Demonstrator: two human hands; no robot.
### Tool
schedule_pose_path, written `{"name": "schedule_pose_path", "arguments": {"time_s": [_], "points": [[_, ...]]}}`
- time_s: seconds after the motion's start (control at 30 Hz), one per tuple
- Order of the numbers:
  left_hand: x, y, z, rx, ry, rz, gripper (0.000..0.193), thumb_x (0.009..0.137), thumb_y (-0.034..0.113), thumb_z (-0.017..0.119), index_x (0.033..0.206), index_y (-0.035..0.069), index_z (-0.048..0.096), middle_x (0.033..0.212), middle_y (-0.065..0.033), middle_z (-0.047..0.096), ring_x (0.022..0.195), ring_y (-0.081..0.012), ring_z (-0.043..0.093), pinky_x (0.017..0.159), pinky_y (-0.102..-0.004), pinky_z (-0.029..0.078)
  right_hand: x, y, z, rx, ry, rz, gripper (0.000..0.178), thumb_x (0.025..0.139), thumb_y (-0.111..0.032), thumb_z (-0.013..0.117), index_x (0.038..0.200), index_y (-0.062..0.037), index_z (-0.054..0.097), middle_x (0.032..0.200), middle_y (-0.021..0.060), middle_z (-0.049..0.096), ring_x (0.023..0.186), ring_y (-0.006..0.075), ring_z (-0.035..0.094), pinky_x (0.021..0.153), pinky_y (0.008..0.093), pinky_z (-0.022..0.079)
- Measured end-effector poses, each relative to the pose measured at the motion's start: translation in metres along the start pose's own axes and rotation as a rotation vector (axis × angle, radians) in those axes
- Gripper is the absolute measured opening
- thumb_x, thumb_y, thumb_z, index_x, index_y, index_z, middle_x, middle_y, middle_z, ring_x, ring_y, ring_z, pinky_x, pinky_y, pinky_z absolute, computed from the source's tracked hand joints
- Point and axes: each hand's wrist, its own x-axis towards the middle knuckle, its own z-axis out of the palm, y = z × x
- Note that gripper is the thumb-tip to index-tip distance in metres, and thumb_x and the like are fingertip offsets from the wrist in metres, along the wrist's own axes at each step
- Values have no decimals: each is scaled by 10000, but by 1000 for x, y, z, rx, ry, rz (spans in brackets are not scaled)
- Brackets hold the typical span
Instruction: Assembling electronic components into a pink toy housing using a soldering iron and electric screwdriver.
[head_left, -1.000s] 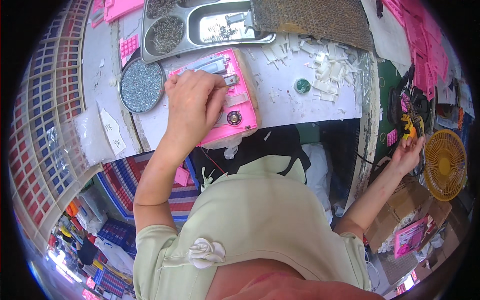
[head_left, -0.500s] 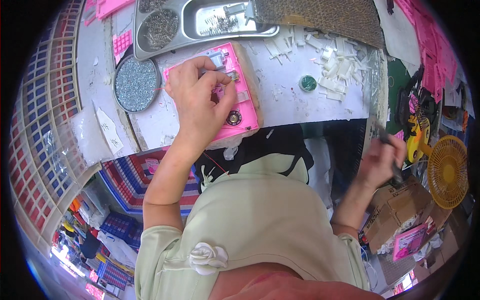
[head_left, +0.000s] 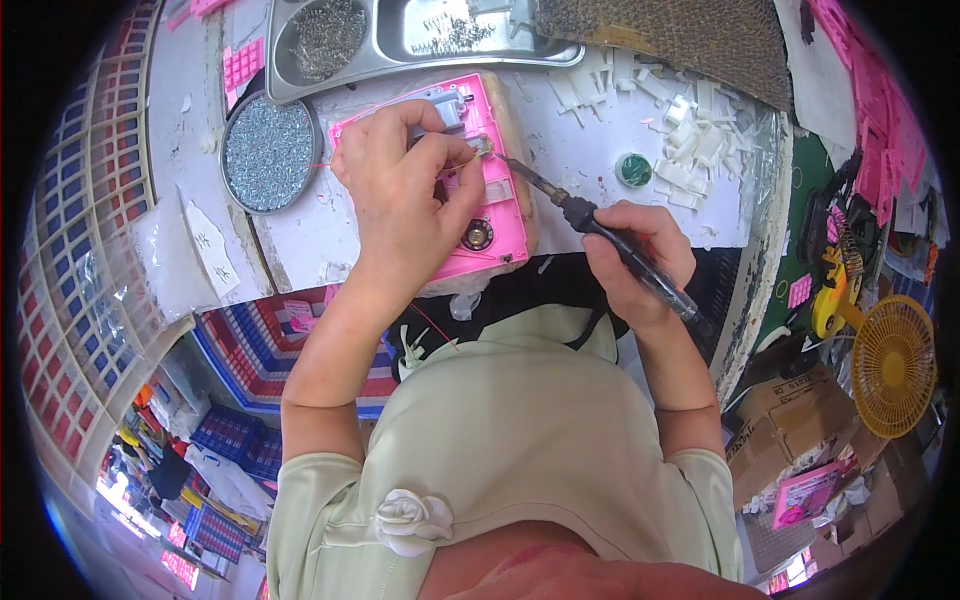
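A pink plastic toy housing [head_left: 510,222] lies open on a pale block at the worktable's front edge, with a small round speaker and grey parts inside. My left hand [head_left: 395,190] rests over it, thumb and forefinger pinched on a thin wire [head_left: 461,164] beside a small metal part [head_left: 482,146]. In my right hand [head_left: 655,240] is a black soldering iron [head_left: 578,212], its tip pointing left and reaching over the housing near that metal part. Whether the tip touches the part I cannot tell. The palm of my left hand hides the housing's left side.
A round dish of small metal pieces [head_left: 268,155] stands left of the housing. Behind is a metal tray [head_left: 420,75] holding springs. White plastic parts [head_left: 690,140] and a small green-filled pot [head_left: 633,169] lie to the right. A yellow fan [head_left: 893,352] stands far right.
My right hand has brought the soldering iron from the far right over to the housing. My left hand stays pinched at nearly the same spot. The whole view has shifted slightly.
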Motion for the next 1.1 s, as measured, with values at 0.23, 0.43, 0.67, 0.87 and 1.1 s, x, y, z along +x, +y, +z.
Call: {"name": "schedule_pose_path", "arguments": {"time_s": [0.23, 0.43, 0.67, 0.87, 1.1], "points": [[1, -1, 0, 11, -7, 18, 138, 692, 139, 803, 785, 131, 701, 1032, -6, 598, 1029, -271, 504, 868, -434, 317, 5, 2, 6, 10, 6, 9, 273, 862, -14, 782, 1091, 6, 635, 917, 76, 708, 769, 90, 633, 693, 232, 506], [1, 0, -1, 22, -13, 17, 137, 696, 143, 802, 788, 133, 701, 1031, -5, 596, 1031, -269, 508, 873, -437, 316, 6, 8, 10, 2, 48, -58, 259, 837, -54, 823, 1038, -18, 663, 837, 64, 722, 695, 90, 654, 610, 230, 518], [0, -1, 0, 28, 1, 27, 136, 699, 148, 801, 794, 136, 705, 1034, 1, 593, 1027, -264, 508, 878, -436, 313, 3, 3, 7, 44, -1, 5, 280, 864, -8, 782, 1103, 7, 636, 929, 78, 707, 781, 93, 635, 702, 232, 508], [0, 0, -1, 33, -8, 24, 137, 700, 155, 801, 799, 138, 708, 1032, 2, 589, 1025, -262, 505, 884, -440, 308, 5, 4, 1, 23, 51, -37, 275, 855, -26, 807, 1082, -13, 652, 852, 63, 718, 724, 76, 638, 650, 220, 510], [2, 1, -2, 49, -11, 27, 134, 708, 156, 797, 806, 140, 708, 1025, 0, 587, 1010, -262, 505, 881, -440, 307, 6, 4, -7, 46, 80, -31, 289, 853, -31, 810, 1090, -7, 647, 851, 59, 714, 719, 73, 633, 648, 219, 504]]}}
